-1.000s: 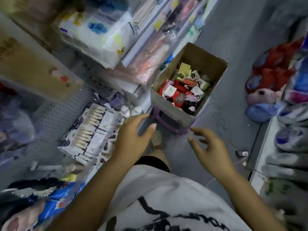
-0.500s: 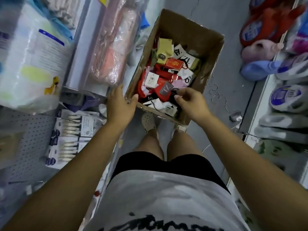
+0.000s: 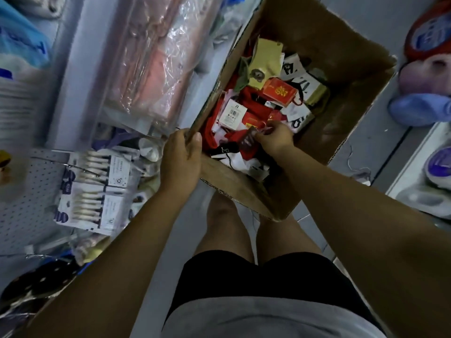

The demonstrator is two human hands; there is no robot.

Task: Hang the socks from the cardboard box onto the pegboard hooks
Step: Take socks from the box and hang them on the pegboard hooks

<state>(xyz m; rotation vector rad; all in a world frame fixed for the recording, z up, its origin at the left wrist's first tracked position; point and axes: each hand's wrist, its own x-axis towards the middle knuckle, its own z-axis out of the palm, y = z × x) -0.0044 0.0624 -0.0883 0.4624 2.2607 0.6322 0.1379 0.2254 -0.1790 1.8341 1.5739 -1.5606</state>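
Socks in carded packs were heaped in the cardboard box, whose near corner was clasped by the left hand, thumb over the rim. Just right of that hold, a dark-carded pack was pinched by the curled fingers of the right hand. Steadying the box was judged wise, so that one pack alone be drawn from the tangle around the pinch.

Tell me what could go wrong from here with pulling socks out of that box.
1. The right hand pinches a dark-tagged sock pair lying in a tangled pile; neighbouring pairs may snag and spill out.
2. The left hand grips only one corner of the cardboard box; a hard tug could tip or slide it.
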